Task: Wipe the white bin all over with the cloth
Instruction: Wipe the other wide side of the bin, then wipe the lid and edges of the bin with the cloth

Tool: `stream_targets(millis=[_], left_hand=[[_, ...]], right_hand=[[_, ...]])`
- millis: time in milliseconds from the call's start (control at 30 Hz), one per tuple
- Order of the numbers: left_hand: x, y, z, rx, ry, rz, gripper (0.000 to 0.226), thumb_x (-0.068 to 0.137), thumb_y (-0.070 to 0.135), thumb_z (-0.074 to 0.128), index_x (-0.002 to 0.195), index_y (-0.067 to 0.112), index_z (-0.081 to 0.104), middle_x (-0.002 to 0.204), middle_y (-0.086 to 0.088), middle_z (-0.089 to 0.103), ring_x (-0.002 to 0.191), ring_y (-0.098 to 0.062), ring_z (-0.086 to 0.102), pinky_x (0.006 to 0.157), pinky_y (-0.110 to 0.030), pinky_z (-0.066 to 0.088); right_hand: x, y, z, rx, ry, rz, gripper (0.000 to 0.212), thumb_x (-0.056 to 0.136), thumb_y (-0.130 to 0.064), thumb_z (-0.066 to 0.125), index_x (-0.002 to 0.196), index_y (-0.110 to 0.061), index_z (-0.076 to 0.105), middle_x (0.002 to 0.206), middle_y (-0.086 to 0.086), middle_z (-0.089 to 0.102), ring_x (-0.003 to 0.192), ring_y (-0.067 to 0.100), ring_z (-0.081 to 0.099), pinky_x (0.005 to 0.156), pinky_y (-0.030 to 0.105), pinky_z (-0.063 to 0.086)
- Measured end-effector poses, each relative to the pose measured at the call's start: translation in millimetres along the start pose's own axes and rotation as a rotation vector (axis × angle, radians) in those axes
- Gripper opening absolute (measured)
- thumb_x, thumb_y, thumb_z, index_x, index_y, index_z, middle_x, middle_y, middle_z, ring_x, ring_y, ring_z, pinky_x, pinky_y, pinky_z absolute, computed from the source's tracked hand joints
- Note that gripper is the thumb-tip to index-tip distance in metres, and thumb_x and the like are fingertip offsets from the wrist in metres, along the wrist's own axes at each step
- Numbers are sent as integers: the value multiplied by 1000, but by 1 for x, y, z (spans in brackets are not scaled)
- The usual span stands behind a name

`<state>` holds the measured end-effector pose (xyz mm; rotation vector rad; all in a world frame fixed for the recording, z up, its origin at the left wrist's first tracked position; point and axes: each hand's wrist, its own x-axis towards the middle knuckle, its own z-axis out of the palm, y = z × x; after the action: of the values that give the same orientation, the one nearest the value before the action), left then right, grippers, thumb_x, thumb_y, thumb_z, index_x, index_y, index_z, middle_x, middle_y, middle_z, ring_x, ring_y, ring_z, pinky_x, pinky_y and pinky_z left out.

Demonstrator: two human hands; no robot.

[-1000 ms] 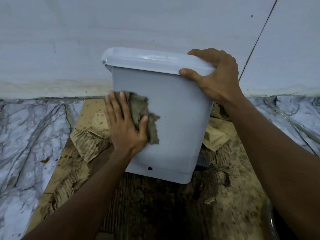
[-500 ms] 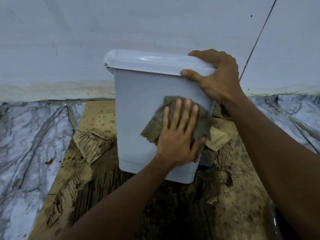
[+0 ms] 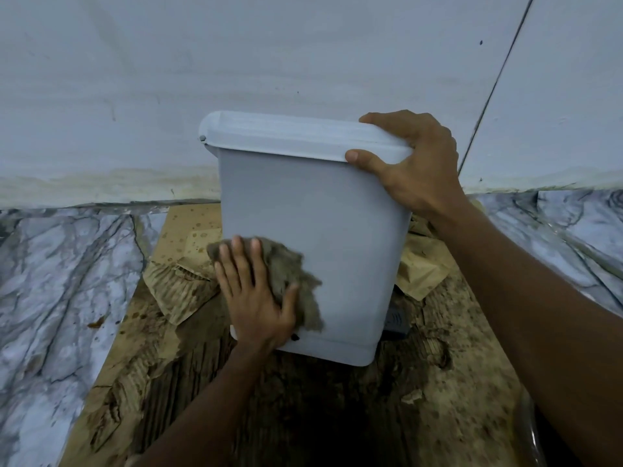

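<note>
Dim, flat, bluish light, source not visible. A soft dark shadow lies under the white bin [image 3: 320,230] on the cardboard [image 3: 472,416]. Cloth [image 3: 293,274] and left hand [image 3: 256,298] look slightly motion-blurred. Wide-angle bend curves the wall [image 3: 135,79] base at the edges.

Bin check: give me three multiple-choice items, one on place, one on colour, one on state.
1. Where on the bin's near side is the cloth? A lower left; B upper right; C top middle.
2. The cloth's colour? A red; B grey-brown; C blue.
3. The lid is: A off; B wide open; C shut.
Answers: 1 A, the left hand presses it flat near the bottom left edge. 2 B, it looks grey-brown against white plastic. 3 C, it sits down on the bin, with the right hand gripping its corner.
</note>
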<state>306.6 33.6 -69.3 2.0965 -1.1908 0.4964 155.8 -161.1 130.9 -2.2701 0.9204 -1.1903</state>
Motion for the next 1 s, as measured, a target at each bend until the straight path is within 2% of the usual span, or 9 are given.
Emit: stream_targets(millis=[133, 267, 333, 433, 533, 600, 767, 900, 1000], left_hand=[[61, 56, -14, -208, 196, -393, 84, 99, 57, 38, 161, 7, 10, 169, -14, 10, 156, -32, 9, 125, -53, 10], [117, 72, -37, -499, 323, -801, 66, 101, 56, 34, 155, 18, 37, 153, -5, 48, 142, -28, 42, 118, -48, 30], [140, 72, -58, -736, 375, -1025, 58, 104, 58, 31, 129, 16, 62, 125, -3, 67, 118, -22, 61, 103, -36, 46], [160, 70, -93, -1076, 530, -1109, 37, 107, 47, 41, 89, 19, 58, 89, 11, 61, 88, -11, 61, 78, -19, 48], [160, 75, -120, -1076, 555, -860, 33, 106, 44, 45, 102, 18, 65, 96, 10, 66, 89, -1, 65, 81, -18, 51], [154, 79, -126, -880, 359, -552, 31, 105, 48, 42, 103, 26, 64, 97, 10, 64, 89, 5, 61, 81, -18, 47], [161, 94, -141, -236, -296, 322, 54, 101, 50, 38, 140, 19, 59, 141, -6, 61, 137, -26, 48, 119, -47, 29], [190, 95, -168, -33, -657, 256, 67, 91, 78, 28, 141, 40, 54, 146, 7, 55, 135, -21, 45, 110, -42, 33], [208, 69, -186, -25, -832, 75, 55, 102, 68, 19, 149, 48, 39, 162, 7, 34, 152, -25, 21, 121, -49, 17]], right_hand=[[-7, -3, -2, -15, 3, -28, 54, 75, -71, 69, 119, -40, 69, 118, -20, 68, 115, 10, 56, 99, 38, 46], [-16, -8, -6, -16, 20, -47, 52, 77, -69, 69, 120, -40, 69, 119, -20, 67, 114, 10, 56, 99, 38, 45], [-20, -9, -9, -10, 27, -58, 51, 78, -66, 71, 120, -38, 69, 119, -20, 67, 112, 10, 56, 98, 37, 45], [-27, -13, -12, 0, 36, -96, 51, 79, -64, 72, 120, -35, 70, 120, -18, 68, 110, 10, 56, 98, 39, 47], [-36, -19, -13, -32, 75, -170, 51, 78, -62, 75, 117, -30, 73, 118, -13, 70, 108, 11, 58, 96, 39, 48], [-42, -22, -14, -47, 79, -205, 51, 78, -61, 76, 116, -28, 73, 118, -11, 71, 106, 12, 59, 95, 41, 49], [-55, -31, -24, -90, 32, -250, 59, 75, -63, 74, 115, -20, 74, 114, -2, 74, 101, 21, 62, 90, 47, 49], [-66, -42, -35, -153, -22, -310, 60, 72, -69, 71, 110, -22, 75, 103, -5, 72, 93, 20, 59, 83, 46, 44], [-74, -53, -42, -153, -64, -387, 61, 66, -70, 77, 105, -23, 73, 96, -9, 67, 87, 17, 53, 80, 39, 37]])
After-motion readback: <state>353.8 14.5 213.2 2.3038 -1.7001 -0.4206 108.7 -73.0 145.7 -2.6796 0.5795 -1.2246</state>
